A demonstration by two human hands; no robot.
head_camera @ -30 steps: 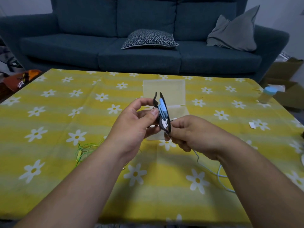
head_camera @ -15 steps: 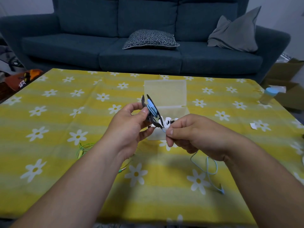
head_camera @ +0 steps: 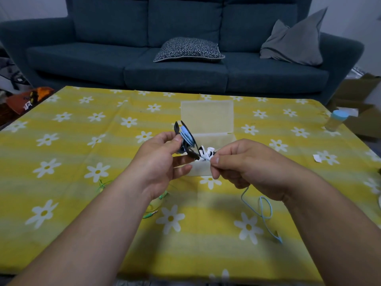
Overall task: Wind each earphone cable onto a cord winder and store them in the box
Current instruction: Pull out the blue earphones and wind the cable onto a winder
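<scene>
**Light-blue earphone cable going onto a black cord winder, just in front of the open box**

The left hand [head_camera: 160,162] curls thumb and fingers round the black plastic cord winder [head_camera: 190,152] and holds it tilted, probably so its groove faces the incoming strand. The right hand [head_camera: 247,166] pinches the light-blue earphone cable [head_camera: 186,135] between thumb and forefinger right beside the winder, likely to keep it taut. The slack trails onto the yellow daisy-print tablecloth [head_camera: 82,141] and ends in the plug. The translucent plastic box [head_camera: 207,116] stands open behind the hands, and a white earphone bundle [head_camera: 206,152] seems to lie inside it. A thin green earphone cable [head_camera: 153,212] lies loose under the left wrist, unwound. No brand, label or writing can be read.
</scene>
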